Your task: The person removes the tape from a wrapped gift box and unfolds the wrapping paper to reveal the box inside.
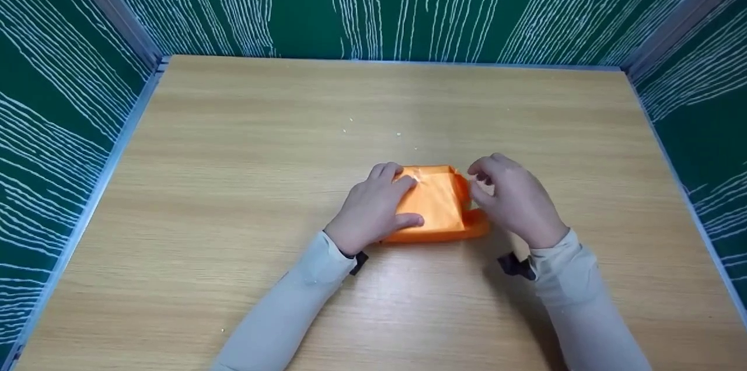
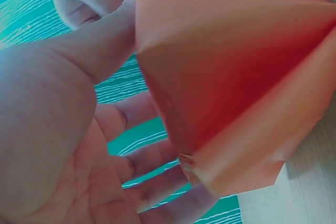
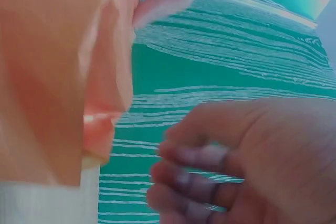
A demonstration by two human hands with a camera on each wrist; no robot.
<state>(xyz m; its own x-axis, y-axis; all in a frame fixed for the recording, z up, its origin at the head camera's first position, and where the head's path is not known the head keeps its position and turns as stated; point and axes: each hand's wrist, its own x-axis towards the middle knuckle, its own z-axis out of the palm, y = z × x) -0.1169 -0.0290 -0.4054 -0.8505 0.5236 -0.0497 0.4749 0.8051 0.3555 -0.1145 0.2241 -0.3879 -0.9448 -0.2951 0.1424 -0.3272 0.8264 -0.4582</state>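
An orange wrapped package (image 1: 435, 199) lies on the table, its glossy wrapping folded and creased. My left hand (image 1: 376, 207) rests over its left end, thumb and index finger spread apart on top. Other fingers of that hand reach the far left corner; their tips are hidden behind the wrapping (image 2: 236, 77) in the left wrist view. Just off the right end is my right hand (image 1: 516, 199), fingers loosely bent and nothing visible between them. A loose flap (image 1: 475, 222) sticks out at that end. In the right wrist view a gap separates the fingertips from the wrapping (image 3: 47, 77).
The package sits on a wood-grain table (image 1: 262, 126). Several tiny white bits (image 1: 399, 134) are scattered beyond it. Green walls with white streaks (image 1: 420, 9) stand at the back and both sides, with a light blue border (image 1: 117, 152) along the table edges.
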